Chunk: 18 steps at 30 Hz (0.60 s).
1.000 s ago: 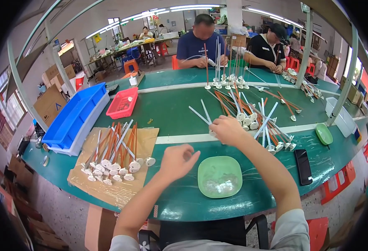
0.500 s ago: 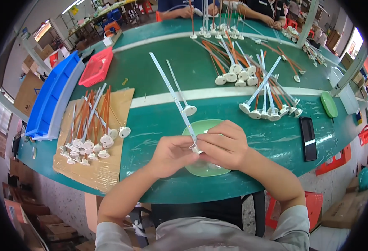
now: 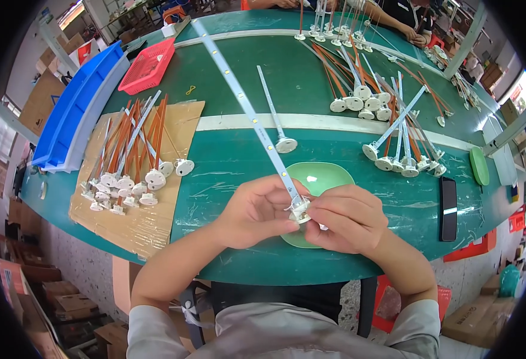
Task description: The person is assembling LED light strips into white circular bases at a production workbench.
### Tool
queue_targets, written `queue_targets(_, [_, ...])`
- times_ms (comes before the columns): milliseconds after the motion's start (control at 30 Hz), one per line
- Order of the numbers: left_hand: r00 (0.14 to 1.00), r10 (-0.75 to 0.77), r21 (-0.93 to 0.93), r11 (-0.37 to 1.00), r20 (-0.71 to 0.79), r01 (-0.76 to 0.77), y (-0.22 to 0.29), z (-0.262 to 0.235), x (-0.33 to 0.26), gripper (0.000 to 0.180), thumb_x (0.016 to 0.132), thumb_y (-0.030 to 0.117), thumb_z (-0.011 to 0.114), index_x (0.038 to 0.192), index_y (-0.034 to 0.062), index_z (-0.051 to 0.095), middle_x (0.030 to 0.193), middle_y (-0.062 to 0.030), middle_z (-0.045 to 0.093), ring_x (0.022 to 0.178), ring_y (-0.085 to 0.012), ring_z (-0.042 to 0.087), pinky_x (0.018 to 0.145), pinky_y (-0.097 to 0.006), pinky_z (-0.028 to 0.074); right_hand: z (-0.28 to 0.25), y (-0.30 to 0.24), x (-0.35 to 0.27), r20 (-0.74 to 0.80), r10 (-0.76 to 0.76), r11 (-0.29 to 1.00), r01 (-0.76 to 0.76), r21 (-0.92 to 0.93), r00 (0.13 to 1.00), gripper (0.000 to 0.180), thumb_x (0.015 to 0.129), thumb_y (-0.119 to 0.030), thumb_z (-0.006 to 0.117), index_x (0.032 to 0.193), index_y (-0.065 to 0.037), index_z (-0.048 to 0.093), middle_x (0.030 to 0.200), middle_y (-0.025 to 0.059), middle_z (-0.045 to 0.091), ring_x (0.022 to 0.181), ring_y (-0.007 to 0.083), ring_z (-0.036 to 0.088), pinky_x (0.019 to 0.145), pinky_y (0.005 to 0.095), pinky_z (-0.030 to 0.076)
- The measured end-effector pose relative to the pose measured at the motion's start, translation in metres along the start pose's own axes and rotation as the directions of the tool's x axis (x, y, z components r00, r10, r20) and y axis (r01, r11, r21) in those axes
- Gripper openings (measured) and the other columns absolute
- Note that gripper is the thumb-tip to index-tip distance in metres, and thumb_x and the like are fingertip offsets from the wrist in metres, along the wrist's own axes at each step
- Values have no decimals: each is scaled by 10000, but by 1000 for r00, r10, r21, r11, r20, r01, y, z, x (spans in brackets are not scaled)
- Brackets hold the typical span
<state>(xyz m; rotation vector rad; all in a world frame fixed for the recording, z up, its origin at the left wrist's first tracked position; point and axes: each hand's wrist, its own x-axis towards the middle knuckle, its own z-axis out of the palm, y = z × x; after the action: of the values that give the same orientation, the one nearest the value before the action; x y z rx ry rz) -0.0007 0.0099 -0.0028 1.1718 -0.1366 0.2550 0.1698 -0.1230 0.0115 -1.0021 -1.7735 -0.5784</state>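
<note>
A long pale LED strip [image 3: 248, 110] with small yellow chips rises up and leftward from a white round end cap [image 3: 300, 214]. My left hand [image 3: 252, 216] is closed round the cap's left side, thumb and fingers gripping the strip's lower end. At the cap's right edge my right hand [image 3: 350, 218] has its fingertips pinched together, touching it. Whether those fingertips hold a small part is hidden. Thin white wires curl at the joint between strip and cap. Behind and partly under my hands sits a light green bowl [image 3: 333, 173].
A single strip with a cap [image 3: 286, 145] lies ahead. Capped strips are bunched on cardboard [image 3: 182, 134] at left and in piles [image 3: 408, 170] at right. A blue bin [image 3: 74, 113], red basket [image 3: 148, 67], phone [image 3: 448, 209] and green dish [image 3: 479, 166] surround them. People work across the table.
The held strip now looks larger, with its chips facing up more plainly. My hands have shifted slightly right, and the cap is more exposed between them. The view has also shifted.
</note>
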Motion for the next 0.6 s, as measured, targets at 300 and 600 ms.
queue_targets(300, [999, -36, -132, 991, -31, 32, -2, -6, 4, 453, 930, -19, 614, 1354, -10, 455, 1201, -157, 651, 1108, -216, 650, 1000, -385, 522, -7, 10, 7, 160, 172, 935, -212, 283, 972, 248, 697, 57, 768, 932, 3, 709, 880, 103, 709, 754, 249, 685, 645, 341, 558])
queue_targets(600, [938, 57, 80, 996, -343, -32, -5, 9, 13, 376, 934, -35, 610, 1287, -4, 485, 1197, -164, 654, 1095, -242, 658, 963, -357, 515, -9, 21, 5, 130, 377, 926, -374, -48, 917, 185, 738, 64, 722, 910, -2, 701, 872, 125, 702, 726, 263, 678, 626, 317, 539])
